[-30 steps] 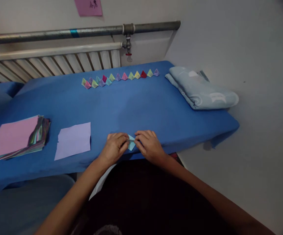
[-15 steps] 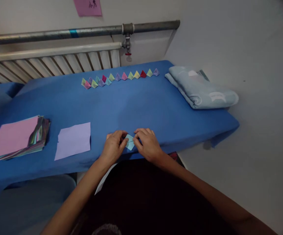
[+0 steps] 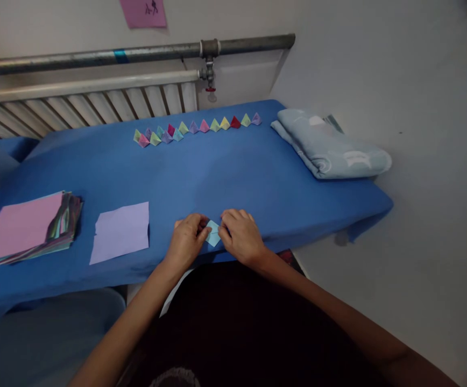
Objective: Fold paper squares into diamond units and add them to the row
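Note:
A small light-blue folded paper [image 3: 213,234] lies near the front edge of the blue-covered surface, with a crease line across its middle. My left hand [image 3: 187,237] pinches its left corner between thumb and fingers. On the opposite side, my right hand [image 3: 240,232] has its fingers curled and closed at the paper's right corner. A flat lilac sheet of paper [image 3: 121,232] lies to the left of my left hand.
A stack of coloured paper [image 3: 27,223], pink on top, sits at the left. Several small folded paper pieces [image 3: 204,126] line the back. A folded pale blanket [image 3: 330,145] rests at the right, by the wall. Behind runs a radiator [image 3: 108,102] under a metal pipe [image 3: 156,52].
Both hands stay at the folded paper. My right fingers have shifted very slightly over its right corner; the view has moved a little.

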Demonstrator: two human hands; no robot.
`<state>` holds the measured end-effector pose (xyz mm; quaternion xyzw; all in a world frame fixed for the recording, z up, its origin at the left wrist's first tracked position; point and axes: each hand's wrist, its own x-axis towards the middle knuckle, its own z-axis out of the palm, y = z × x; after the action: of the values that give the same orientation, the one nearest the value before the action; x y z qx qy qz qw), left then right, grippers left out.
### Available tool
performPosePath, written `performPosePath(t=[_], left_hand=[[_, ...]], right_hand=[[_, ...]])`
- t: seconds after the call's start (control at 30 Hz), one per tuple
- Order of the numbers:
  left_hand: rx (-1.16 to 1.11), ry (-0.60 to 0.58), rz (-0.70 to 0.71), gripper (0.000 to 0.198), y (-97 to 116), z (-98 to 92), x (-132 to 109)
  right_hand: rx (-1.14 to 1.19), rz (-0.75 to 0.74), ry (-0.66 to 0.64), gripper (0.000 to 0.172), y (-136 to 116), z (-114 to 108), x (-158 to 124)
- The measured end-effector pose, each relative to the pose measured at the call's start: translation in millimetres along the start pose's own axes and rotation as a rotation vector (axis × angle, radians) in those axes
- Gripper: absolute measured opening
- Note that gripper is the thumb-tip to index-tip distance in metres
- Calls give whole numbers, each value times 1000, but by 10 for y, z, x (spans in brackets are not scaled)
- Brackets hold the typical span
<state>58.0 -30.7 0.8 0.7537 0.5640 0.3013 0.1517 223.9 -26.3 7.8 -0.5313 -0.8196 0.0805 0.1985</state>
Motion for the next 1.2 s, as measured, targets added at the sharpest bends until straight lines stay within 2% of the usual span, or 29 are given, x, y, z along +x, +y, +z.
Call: performPosePath(t=[0.27, 0.4, 0.5, 0.57, 0.8, 1.07, 1.2], left_hand=[[46, 99, 72, 9, -112, -43, -127], [193, 149, 232, 19, -130, -85, -282], [282, 107, 385, 27, -86, -75, -374], [309, 64, 428, 30, -52, -60, -405], [383, -21, 395, 40, 6, -61, -370], [435, -70, 397, 36, 41, -88, -301], [483, -98, 456, 35, 37, -114, -243]], right_hand=[[-49, 12, -10, 12, -30, -8, 16], [-59, 11, -9, 13, -26, 3, 14], [-56, 1, 5, 13, -19, 11, 11], [-55, -4, 18, 12, -16, 14, 9], [-25, 12, -9, 12, -27, 4, 12], [68, 72, 6, 7, 32, -1, -43], [99, 79, 30, 9, 78, -15, -73]])
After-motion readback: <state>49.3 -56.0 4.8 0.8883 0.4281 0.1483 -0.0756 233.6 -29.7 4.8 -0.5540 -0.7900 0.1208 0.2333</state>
